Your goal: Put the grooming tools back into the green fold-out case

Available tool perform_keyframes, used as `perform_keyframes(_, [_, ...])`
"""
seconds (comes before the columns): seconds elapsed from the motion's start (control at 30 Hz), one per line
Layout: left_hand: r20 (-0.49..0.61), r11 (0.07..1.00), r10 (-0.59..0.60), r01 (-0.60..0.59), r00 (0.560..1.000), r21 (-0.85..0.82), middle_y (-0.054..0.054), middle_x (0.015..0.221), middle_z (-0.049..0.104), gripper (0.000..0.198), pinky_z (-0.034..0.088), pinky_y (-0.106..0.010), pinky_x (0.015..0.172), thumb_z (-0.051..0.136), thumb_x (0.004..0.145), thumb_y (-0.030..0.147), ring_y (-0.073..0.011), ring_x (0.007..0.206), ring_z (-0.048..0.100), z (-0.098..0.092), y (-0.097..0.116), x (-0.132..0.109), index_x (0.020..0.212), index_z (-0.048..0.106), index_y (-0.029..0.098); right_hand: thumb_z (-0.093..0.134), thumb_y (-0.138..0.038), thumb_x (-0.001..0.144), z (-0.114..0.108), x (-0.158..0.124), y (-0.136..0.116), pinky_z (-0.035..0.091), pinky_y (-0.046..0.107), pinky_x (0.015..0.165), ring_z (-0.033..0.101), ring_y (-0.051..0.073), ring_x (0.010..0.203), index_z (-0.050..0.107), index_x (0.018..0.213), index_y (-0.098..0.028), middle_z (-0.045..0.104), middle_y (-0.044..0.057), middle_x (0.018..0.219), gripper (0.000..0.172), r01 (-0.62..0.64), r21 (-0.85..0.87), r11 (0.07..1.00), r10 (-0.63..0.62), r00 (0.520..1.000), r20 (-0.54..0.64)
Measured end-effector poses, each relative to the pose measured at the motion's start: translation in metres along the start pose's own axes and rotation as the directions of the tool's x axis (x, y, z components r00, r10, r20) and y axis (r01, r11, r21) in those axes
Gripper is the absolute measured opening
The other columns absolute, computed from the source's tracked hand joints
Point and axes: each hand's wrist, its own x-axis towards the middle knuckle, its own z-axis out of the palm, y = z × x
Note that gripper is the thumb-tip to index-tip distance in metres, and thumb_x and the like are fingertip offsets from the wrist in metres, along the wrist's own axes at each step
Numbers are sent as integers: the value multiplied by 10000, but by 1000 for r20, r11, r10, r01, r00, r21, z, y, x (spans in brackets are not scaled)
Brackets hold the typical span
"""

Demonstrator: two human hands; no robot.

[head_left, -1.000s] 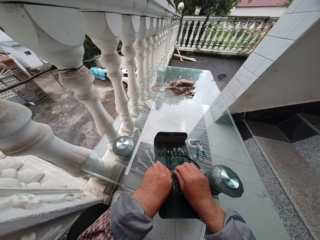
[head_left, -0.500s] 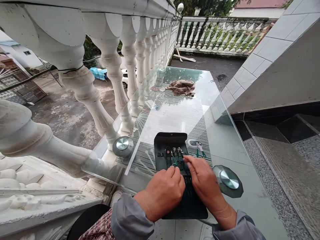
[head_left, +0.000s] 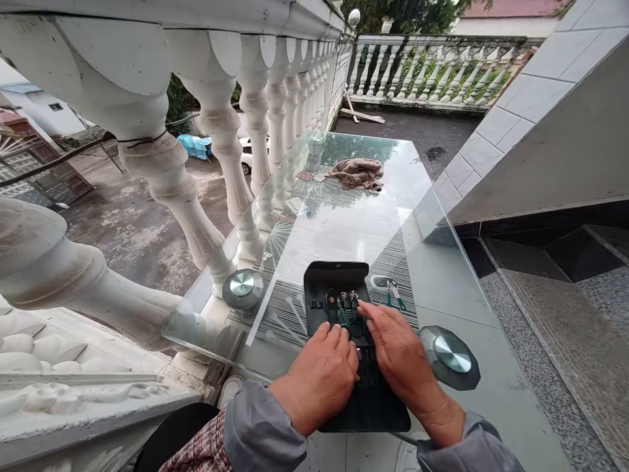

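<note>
While white balusters [head_left: 227,141] wall off the worktop [head_left: 445,282] toward ten o'clock, a metal disc [head_left: 242,284] also sits at ten from the black tool case [head_left: 371,410], which lies unfolded at the near edge. Of the two hands, the left hand [head_left: 319,370] has changed most: its fingers, curled half a second ago, now spread half-straight over the fold, by the green scissors [head_left: 350,320]. Whether it grips anything cannot be told. The right hand [head_left: 400,344], bunched before, now has straighter fingers held together beside the nail clippers [head_left: 352,296]; any hold is hidden. This suggests handling remains inside the case, not at the green-handled cutters [head_left: 394,290] toward one o'clock. Room is tightest at six o'clock, where the glass ends; whether the case overhangs is unclear. Toward twelve the glass runs open to a brown cloth [head_left: 358,174]. At three, another disc [head_left: 451,354] lies just beyond the right hand.
</note>
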Motion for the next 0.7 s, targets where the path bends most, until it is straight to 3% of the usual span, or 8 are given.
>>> perform_keyframes(0.13, [13,1000,24,-24,1000,8,-216,1276,496,402,326,-463,1003,430,942,322,-294,1185,482,0,-1,-1,1212,503,33,373,-304,893,-20,7,19,432,417,890,540,225,1015,540,1167,-205,645,84,1058,336,-231,-2,973,229,967,-115])
perform_keyframes(0.27, [26,999,26,-27,999,20,-208,1276,500,395,322,-466,1006,436,940,324,-296,1189,477,1,-1,-1,1208,508,44,429,-360,836,-29,8,47,446,382,795,572,228,907,563,1114,-207,672,70,959,344,-479,48,877,481,866,-138])
perform_keyframes(0.33, [26,999,27,-28,999,35,-201,1277,503,397,318,-464,1007,435,939,325,-303,1188,476,0,-1,0,1214,506,47,444,-363,814,-26,7,57,445,365,759,582,218,847,588,1046,-198,670,69,917,319,-532,61,845,535,837,-114])
perform_keyframes(0.53, [4,998,1,-1,1000,63,-201,1263,514,437,296,-457,1023,476,916,364,-316,1194,470,-3,0,1,1227,489,57,439,-311,821,-15,10,61,410,356,752,520,225,835,597,838,-197,627,71,846,196,-366,-153,918,349,928,-131])
perform_keyframes(0.7, [-35,997,21,-19,999,75,-211,1245,522,462,300,-442,1023,483,908,391,-313,1195,471,-3,0,-2,1227,474,57,453,-295,839,-13,13,66,392,361,739,476,238,815,597,842,-185,601,88,835,182,-331,-345,878,303,944,-134])
